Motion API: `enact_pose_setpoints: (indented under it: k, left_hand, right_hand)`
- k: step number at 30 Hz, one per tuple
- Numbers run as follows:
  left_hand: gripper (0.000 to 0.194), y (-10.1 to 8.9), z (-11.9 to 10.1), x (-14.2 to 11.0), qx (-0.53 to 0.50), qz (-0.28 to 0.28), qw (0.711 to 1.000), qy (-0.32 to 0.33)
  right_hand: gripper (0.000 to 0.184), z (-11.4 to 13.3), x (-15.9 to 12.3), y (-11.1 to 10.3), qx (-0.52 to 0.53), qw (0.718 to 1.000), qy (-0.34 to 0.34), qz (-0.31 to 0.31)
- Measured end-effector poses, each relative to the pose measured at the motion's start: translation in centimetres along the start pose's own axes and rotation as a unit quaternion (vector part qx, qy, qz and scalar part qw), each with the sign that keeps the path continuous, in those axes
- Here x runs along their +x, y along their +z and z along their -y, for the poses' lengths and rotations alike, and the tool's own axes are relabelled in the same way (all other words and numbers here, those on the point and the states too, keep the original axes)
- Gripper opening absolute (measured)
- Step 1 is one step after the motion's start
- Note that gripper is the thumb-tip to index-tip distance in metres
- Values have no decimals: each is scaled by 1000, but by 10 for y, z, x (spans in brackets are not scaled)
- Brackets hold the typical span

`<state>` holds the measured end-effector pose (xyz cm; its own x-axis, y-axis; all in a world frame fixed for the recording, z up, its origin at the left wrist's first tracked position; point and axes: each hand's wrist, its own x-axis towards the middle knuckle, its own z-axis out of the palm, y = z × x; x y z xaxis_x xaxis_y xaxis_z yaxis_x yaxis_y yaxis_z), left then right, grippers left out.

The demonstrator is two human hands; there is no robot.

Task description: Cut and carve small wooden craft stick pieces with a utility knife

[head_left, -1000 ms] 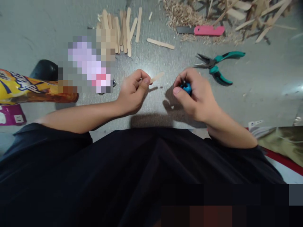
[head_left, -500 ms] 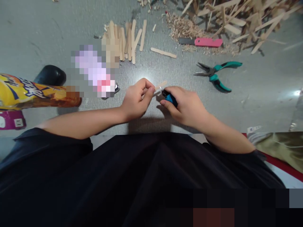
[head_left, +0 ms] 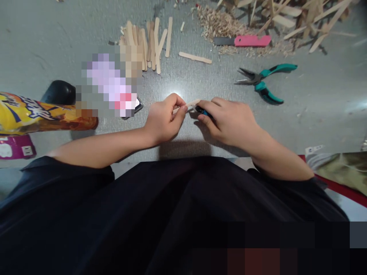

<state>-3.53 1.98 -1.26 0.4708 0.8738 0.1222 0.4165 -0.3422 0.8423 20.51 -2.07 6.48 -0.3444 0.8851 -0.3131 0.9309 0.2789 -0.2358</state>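
My left hand (head_left: 166, 118) pinches a wooden craft stick (head_left: 192, 103) between thumb and forefinger. The stick's free end points right, toward my other hand. My right hand (head_left: 229, 116) is closed around a blue and black utility knife (head_left: 204, 111), most of it hidden by the fingers. Its small bright tip lies against or just below the stick; actual contact I cannot make out. The right forefinger reaches the stick's far end. Above both hands, a single craft stick (head_left: 195, 57) lies on the grey table (head_left: 114, 149).
Several craft sticks (head_left: 154, 46) lie in a row at the back, near a blurred-out phone (head_left: 139, 105). Pliers with teal handles (head_left: 259, 78) rest open at right. A pink-handled cutter (head_left: 252, 41) lies by wood shavings (head_left: 219, 23). At left is a yellow snack packet (head_left: 43, 112).
My right hand has turned and shifted slightly, with its forefinger now down at the stick's end and more of the knife covered. My left hand keeps its pinch. The view has shifted a little.
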Motion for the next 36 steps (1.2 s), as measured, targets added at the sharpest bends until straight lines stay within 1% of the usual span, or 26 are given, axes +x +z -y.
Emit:
enact_pose_setpoints:
  k: [3,7,12,15,18,21,24,26,29,31,33,34,35,36]
  left_hand:
    - [22,0,-2,0,13,2,1000,-5]
    - [25,1,0,-1,24,1,1000,0]
    - [26,0,1,-2,23,21,999,14]
    - [22,-1,-1,-2,12,16,999,30]
    - [18,-1,-3,-1,-6,4,999,35]
    - [18,-1,-4,-2,-8,6,999,31]
    - [26,-1,-3,-4,12,16,999,40]
    - [29,-1,-3,-6,46,23,997,62]
    - [28,0,-6,-12,102,53,989,91]
    - [32,0,-9,-15,131,107,981,93]
    - [32,0,-11,-17,179,173,964,98]
    - [31,1,-12,-17,208,196,952,109]
    - [30,1,-11,-17,239,207,940,126]
    - [29,2,-10,-17,266,206,930,150]
  right_hand:
    - [57,1,0,0,-20,1000,5,11]
    - [57,0,0,1,-32,999,2,21]
    - [53,-3,2,-2,-29,999,-6,28]
    - [51,-5,3,-1,-15,1000,-6,25]
    - [51,-8,5,1,9,1000,5,1]
    - [51,-12,6,3,52,998,16,-33]
    - [51,-19,6,7,103,991,21,-88]
    - [50,-23,7,11,137,983,24,-121]
    - [50,-29,8,14,185,970,33,-153]
    - [50,-31,10,13,198,967,40,-156]
    - [48,-31,11,9,197,968,50,-145]
    - [48,-30,11,7,195,970,55,-135]
    - [48,-30,11,5,193,971,59,-125]
    - [48,-30,12,3,190,973,63,-117]
